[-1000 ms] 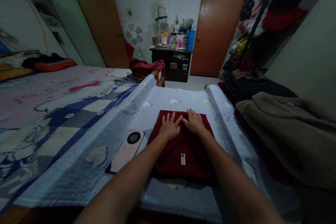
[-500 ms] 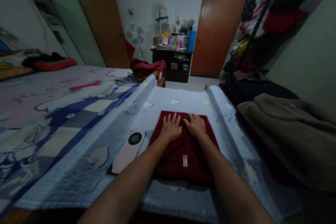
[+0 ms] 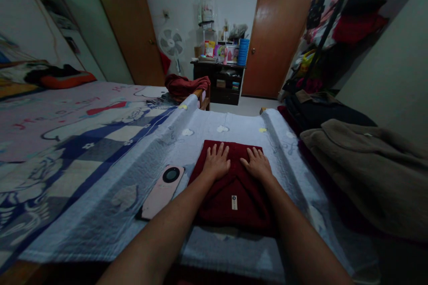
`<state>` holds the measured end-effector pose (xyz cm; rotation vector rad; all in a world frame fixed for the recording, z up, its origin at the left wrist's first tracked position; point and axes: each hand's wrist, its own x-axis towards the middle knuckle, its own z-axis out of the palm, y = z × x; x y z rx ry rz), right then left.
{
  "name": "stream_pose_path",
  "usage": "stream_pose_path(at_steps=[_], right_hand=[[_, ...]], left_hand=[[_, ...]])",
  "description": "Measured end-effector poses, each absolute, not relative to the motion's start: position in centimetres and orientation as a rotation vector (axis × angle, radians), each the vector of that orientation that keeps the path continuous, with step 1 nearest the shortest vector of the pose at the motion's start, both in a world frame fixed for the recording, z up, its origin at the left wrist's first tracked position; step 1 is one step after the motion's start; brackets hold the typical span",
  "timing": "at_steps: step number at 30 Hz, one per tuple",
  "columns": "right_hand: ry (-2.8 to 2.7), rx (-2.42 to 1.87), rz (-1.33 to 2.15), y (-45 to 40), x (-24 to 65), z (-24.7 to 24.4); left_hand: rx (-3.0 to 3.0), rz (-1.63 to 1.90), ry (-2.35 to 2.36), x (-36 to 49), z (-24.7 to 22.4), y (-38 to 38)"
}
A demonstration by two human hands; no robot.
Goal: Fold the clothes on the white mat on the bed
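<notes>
A dark red folded garment [image 3: 214,209] lies flat on the pale blue cloth in front of me, with a small light label [image 3: 234,202] on its near half. My left hand [image 3: 217,162] rests palm down on its far left part, fingers spread. On the far right part lies my right hand [image 3: 258,164], also flat with its fingers apart. Neither hand grips anything. Left of the garment, a pink phone [image 3: 162,193] with a round black camera ring lies face down, close to my left forearm.
The pale blue cloth [image 3: 230,119] has raised ridges on both sides. A brown fleece garment [image 3: 364,164] and dark clothes [image 3: 331,109] are piled on the right. To the left spreads a patterned bed [image 3: 80,120]. Behind stand a dark cabinet [image 3: 217,71] and a fan [image 3: 172,44].
My right hand has slid to the right across the garment, widening the gap between the hands. My left hand stays in nearly the same spot.
</notes>
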<state>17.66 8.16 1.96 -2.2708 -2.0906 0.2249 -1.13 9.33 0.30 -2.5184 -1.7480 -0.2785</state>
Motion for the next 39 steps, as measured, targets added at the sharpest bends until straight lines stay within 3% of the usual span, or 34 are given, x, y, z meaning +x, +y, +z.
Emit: stream_pose_path(at_steps=[9, 17, 25, 39], right_hand=[[-2.161, -2.247, 0.228, 6.0, 18.4, 4.0], [-2.288, -1.721, 0.228, 2.5, 16.2, 2.4], [-2.274, -1.727, 0.127, 1.7, 15.7, 1.3], [-2.235, -1.726, 0.127, 1.4, 15.6, 1.6]], left_hand=[[-2.500, -0.320, -1.708, -1.3, -0.2, 9.4], [-2.493, -0.415, -1.688, -1.2, -0.3, 9.4], [-2.415, -0.548, -1.698, -1.4, 1.6, 8.4], [-2.643, -0.312, -1.748, -1.9, 2.7, 7.8]])
